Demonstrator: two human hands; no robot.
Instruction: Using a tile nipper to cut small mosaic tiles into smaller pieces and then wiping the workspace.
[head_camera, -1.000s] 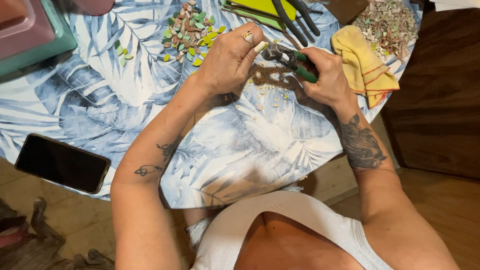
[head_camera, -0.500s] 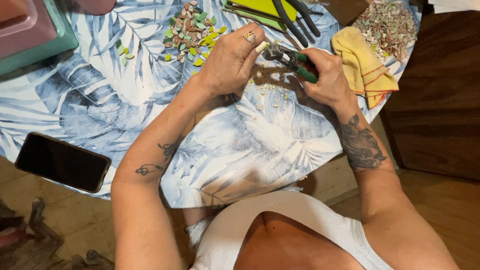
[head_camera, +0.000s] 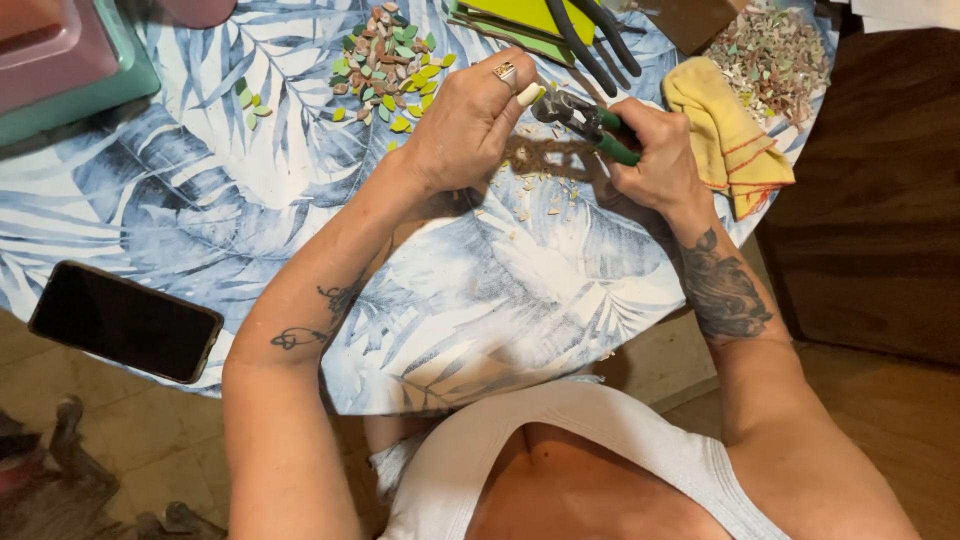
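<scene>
At the table's far side, the right hand (head_camera: 655, 160) grips green-handled metal nippers (head_camera: 585, 122), fingers wrapped round the handles, while the left hand (head_camera: 470, 125) pinches something tiny at their tip, near a heap of small coloured tile pieces (head_camera: 385, 60).

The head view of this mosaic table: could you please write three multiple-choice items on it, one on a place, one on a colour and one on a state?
1. Where does the dark phone lie?
A. near the table's left edge
B. on the yellow cloth
C. under the nippers

2. What colour are the handles of the nippers in the right hand?
A. red
B. green
C. white

3. How is the left hand placed?
A. flat on the phone
B. hanging off the table
C. raised, fingertips at the nipper jaws

Answers:
1 A, the phone sits by the left rim of the leaf-print tablecloth.
2 B, green grips show beside the fingers.
3 C, its fingertips meet the tool's head.
</scene>
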